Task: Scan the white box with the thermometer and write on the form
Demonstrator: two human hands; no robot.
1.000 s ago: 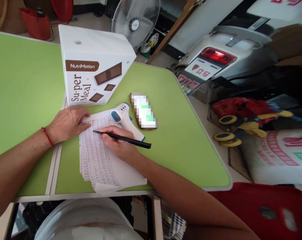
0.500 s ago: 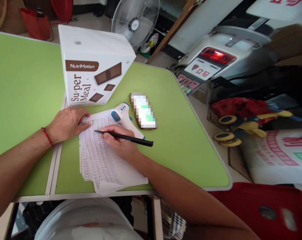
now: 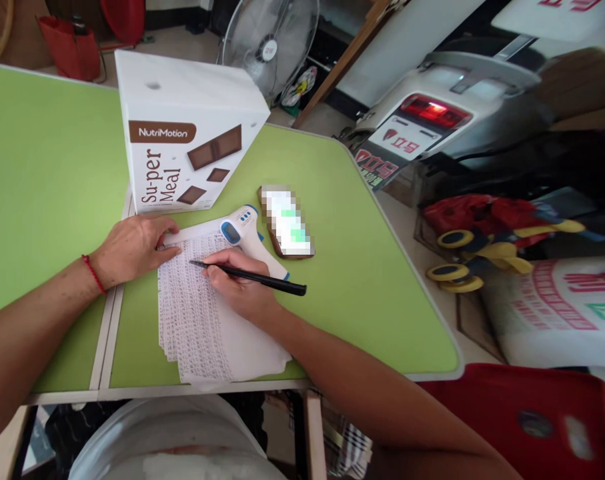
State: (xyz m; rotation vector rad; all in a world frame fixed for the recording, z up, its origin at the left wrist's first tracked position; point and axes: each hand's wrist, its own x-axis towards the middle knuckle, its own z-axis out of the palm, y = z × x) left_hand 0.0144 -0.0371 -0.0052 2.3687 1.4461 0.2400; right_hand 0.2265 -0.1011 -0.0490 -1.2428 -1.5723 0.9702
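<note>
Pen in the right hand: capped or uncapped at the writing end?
Uncapped: the pen shows its tapered tip ahead of the right hand, over the written sheets.

"NutriMotion", "Su-per Meal", on white box (image 3: pixel 182 143)

Remotely, I record a black pen (image 3: pixel 277 282), white papers (image 3: pixel 192 320) bearing dark rows of script, a white thermometer (image 3: pixel 255 240) with blue trim, a pale-edged green table (image 3: pixel 362 287), a white box (image 3: pixel 182 157) printed brown.
</note>
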